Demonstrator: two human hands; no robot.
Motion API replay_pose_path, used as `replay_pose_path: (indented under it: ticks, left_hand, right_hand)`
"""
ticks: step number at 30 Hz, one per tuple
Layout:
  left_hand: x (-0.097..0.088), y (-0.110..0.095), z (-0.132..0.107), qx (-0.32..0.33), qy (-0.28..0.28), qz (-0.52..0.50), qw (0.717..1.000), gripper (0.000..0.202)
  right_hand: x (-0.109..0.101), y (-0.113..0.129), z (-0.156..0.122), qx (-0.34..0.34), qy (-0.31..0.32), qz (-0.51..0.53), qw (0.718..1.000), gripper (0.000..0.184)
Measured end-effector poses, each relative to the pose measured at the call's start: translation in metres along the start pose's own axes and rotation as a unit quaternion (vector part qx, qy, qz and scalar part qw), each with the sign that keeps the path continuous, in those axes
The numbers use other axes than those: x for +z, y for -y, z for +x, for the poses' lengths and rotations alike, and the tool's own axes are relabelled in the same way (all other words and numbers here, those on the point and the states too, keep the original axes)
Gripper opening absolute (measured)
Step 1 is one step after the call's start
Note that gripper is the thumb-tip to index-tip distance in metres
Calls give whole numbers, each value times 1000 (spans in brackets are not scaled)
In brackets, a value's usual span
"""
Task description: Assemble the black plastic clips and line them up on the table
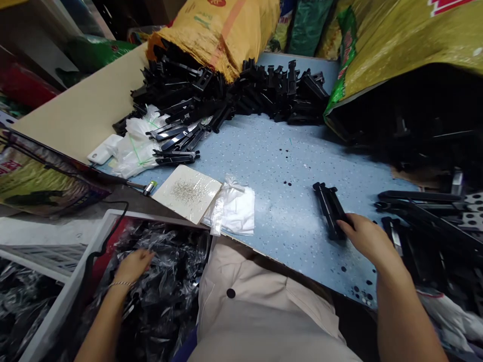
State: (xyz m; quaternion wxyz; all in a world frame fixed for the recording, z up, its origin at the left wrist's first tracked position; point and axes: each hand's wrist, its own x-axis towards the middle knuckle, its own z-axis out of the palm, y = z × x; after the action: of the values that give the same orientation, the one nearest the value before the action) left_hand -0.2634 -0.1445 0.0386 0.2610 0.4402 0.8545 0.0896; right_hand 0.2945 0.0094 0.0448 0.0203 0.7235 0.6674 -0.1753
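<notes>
My right hand (368,239) rests on the blue speckled table (271,166), its fingers closed round the near end of a long black plastic part (329,206) that lies flat there. My left hand (133,265) reaches down to the left into a white-rimmed box (85,251) full of clear plastic-bagged black parts (166,281). Its fingers lie loosely spread on the bags, and I cannot see anything gripped in them.
A heap of black plastic parts (226,95) spills from a yellow sack (222,30) at the back. A green-yellow sack (400,45) lies at the right over more black parts (426,211). A card with small metal bits (186,192), white bags (236,208) and a beige board (86,108) are nearby.
</notes>
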Motion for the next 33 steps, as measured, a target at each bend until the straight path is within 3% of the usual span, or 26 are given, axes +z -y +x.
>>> replay_pose_path:
  ticks: [3,5,7,8,10,14,18,21,23,27,33]
  left_hand:
    - [33,-97,1,151,51,-95,983,33]
    - [62,-160,-5,255,21,-86,963,31]
    - [87,-204,-7,295,-21,-35,955,30]
    - [97,-216,-5,293,-29,-26,955,24]
    - [105,-221,4,271,1,-70,960,14]
    - [95,-198,25,227,91,-206,947,19]
    - [91,-192,27,164,86,-275,943,38]
    - [96,-199,25,174,74,-251,949,39]
    - [98,-201,25,193,75,-232,950,31]
    - [96,-196,28,215,102,-232,943,13]
    - [101,-195,30,201,88,-225,949,20]
  right_hand:
    - [6,31,-1,-9,1,178,984,33]
    - [12,54,-3,-11,14,325,946,35]
    - [20,76,-6,-14,45,440,897,38]
    - [24,85,-8,-14,62,483,873,39]
    - [30,100,-11,-15,95,559,824,39]
    - [34,123,-15,-17,181,677,713,36]
    - [32,149,-15,-12,283,728,624,32]
    - [34,170,-10,-29,341,743,575,29]
    - [38,181,-4,-32,372,737,564,27]
    - [43,186,5,-5,388,724,570,24]
    - [38,177,5,-1,382,736,559,25]
